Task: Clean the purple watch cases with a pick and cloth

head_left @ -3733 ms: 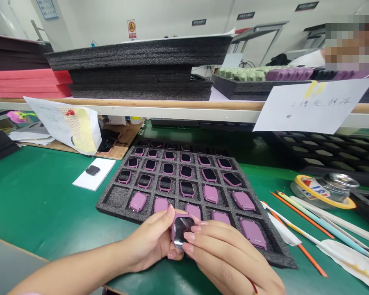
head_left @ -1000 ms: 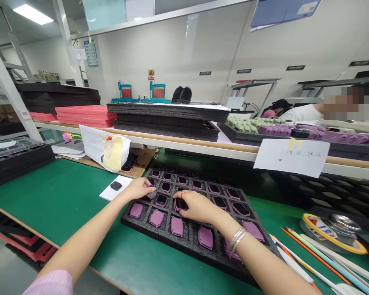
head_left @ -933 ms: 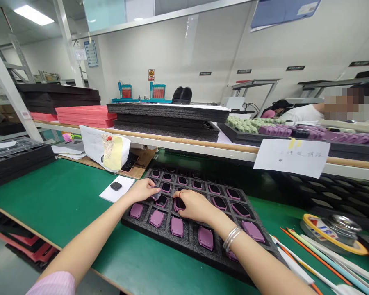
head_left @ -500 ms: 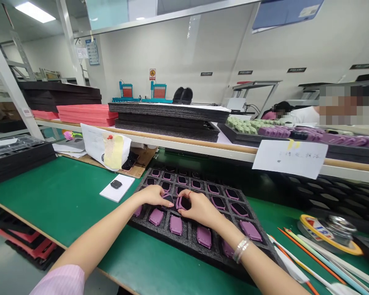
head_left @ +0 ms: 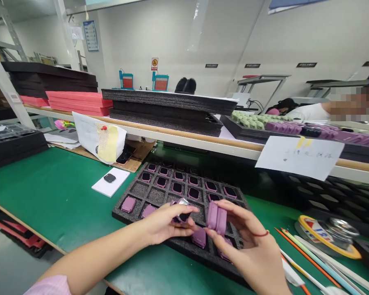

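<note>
A black foam tray with square compartments lies on the green bench. Purple smartwatches sit in its back rows with dark screens up, while purple backs face up along the front. Over the tray, my left hand is closed around a purple smartwatch, its dark glass partly hidden by the fingers. Just to the right, my right hand grips two purple smartwatches stacked together, edges toward me. Several compartments below and beyond my hands hold nothing.
A white pad bearing a dark watch-shaped piece lies left of the tray. To the right are a tape roll and several coloured sticks. A shelf with foam stacks runs across behind. A co-worker is at far right.
Both hands have lifted from the tray's middle compartments and come toward me. The smartwatches they were gripping are out of the tray, leaving bare compartments. The view has shifted slightly.
</note>
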{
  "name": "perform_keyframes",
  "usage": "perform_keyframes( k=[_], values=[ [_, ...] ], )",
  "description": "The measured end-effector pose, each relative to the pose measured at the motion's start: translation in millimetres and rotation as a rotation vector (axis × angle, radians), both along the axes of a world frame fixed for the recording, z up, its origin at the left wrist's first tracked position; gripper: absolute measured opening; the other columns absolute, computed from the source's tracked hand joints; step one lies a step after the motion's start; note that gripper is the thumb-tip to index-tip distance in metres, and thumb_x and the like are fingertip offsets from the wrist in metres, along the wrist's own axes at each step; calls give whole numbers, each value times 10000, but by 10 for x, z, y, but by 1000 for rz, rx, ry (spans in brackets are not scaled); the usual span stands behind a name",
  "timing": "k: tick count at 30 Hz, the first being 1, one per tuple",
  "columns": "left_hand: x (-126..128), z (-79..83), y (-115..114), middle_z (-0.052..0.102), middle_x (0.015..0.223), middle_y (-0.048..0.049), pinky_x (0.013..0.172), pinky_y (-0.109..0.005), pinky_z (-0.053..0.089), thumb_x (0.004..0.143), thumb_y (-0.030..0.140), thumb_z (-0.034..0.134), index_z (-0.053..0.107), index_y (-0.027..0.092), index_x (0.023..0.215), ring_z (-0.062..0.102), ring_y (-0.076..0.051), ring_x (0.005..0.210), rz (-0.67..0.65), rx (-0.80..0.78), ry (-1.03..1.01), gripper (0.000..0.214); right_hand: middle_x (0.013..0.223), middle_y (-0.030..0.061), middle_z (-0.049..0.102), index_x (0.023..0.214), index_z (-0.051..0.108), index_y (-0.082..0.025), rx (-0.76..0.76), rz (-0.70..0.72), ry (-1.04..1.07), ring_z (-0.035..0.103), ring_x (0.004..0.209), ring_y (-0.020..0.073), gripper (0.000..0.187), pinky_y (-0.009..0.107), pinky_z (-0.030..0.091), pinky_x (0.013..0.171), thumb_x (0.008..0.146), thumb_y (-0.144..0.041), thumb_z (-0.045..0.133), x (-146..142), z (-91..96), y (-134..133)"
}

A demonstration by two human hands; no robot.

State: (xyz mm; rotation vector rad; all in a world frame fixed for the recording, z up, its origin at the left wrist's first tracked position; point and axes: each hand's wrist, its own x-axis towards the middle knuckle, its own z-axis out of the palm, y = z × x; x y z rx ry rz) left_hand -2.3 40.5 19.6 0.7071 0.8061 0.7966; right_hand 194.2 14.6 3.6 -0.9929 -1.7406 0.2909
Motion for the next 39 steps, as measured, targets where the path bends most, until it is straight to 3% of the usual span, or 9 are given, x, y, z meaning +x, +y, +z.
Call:
perform_keyframes(
  k=[3, 6, 13, 18, 23, 28, 30, 34, 39],
  values=[
    [60, -47, -127, 680, 768, -25, 761, -294, 590, 696, 485, 861, 676, 132, 881, 685, -135, 725, -15, -52, -62, 440, 1177, 89, 730, 1268, 590, -278, 110, 37, -176, 695, 1147, 298, 447, 484, 580, 1003, 838, -213, 693, -36, -58, -83],
    [66, -98, -205, 698, 769, -51, 715, -285, 582, 667, 642, 824, 685, 118, 889, 684, -142, 688, -59, -40, -56, 586, 1208, 88, 725, 1318, 556, -268, 131, 119, -255, 710, 1120, 264, 528, 412, 604, 970, 819, -155, 688, -67, -102, -106],
    [27, -186, -261, 672, 796, -6, 735, -260, 534, 703, 611, 817, 692, 159, 968, 623, -104, 688, -113, 30, 41, 539, 1292, 89, 708, 1414, 502, -258, -109, 237, -310, 704, 1145, 242, 638, 408, 582, 1007, 816, -105, 662, -120, -217, -104],
    [12, -120, -307, 707, 968, -86, 888, -368, 514, 816, 754, 587, 699, 176, 1104, 664, -187, 868, -340, -63, -106, 656, 1340, 79, 682, 1449, 452, -290, -177, 249, -136, 694, 1169, 247, 782, 385, 572, 1022, 753, -140, 775, -187, -253, -155],
    [27, -153, -345, 657, 894, -48, 670, -246, 468, 742, 700, 728, 679, 171, 1113, 599, -140, 746, -200, 43, -17, 648, 1158, 30, 740, 1482, 378, -318, -203, 293, 49, 729, 1060, 206, 856, 334, 577, 998, 753, -176, 805, -220, -193, -226],
    [35, -178, -337, 617, 756, -14, 552, -205, 382, 729, 736, 703, 670, 127, 1019, 510, -94, 608, -230, 105, 4, 675, 1178, 26, 727, 1507, 345, -326, -218, 312, 107, 723, 1072, 194, 884, 325, 551, 1035, 769, -173, 807, -216, -216, -246],
    [28, -145, -331, 654, 825, -38, 623, -220, 441, 726, 653, 769, 676, 129, 1005, 568, -114, 684, -273, 180, -2, 601, 1191, 25, 728, 1509, 345, -332, -230, 316, 128, 720, 1090, 197, 873, 318, 560, 1021, 780, -191, 804, -210, -223, -243],
    [20, -64, -339, 697, 1076, -58, 905, -317, 516, 696, 227, 878, 670, 192, 1142, 659, -208, 1012, -304, 303, 55, 493, 1229, 44, 727, 1510, 355, -340, -256, 348, 150, 707, 1139, 220, 861, 319, 576, 1000, 793, -294, 829, -198, -227, -243],
    [28, -49, -352, 717, 1034, -53, 866, -339, 559, 672, 138, 845, 677, 182, 1112, 690, -225, 977, -299, 315, 145, 473, 1265, 73, 717, 1529, 340, -329, -236, 356, 148, 691, 1180, 248, 895, 362, 560, 1038, 789, -354, 842, -191, -253, -242]
  ],
)
